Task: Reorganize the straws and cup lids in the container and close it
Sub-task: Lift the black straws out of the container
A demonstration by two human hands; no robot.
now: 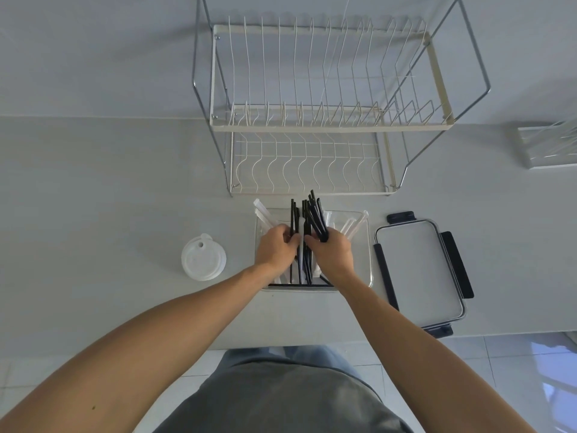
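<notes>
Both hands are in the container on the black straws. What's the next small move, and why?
Probably gather the black straws into one bundle and lay them flat in the container. The left hand and right hand both grip them, yet they stand tilted, poking above the rim, as do the clear straws. The container lid beside it could not close over them.

soft even daylight, faint shadows, wide-angle bending at edges, slight blur throughout.

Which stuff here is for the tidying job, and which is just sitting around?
For the job: black straws, white straws, clear container, container lid, cup lids.

Just there: dish rack, glass box.
</notes>
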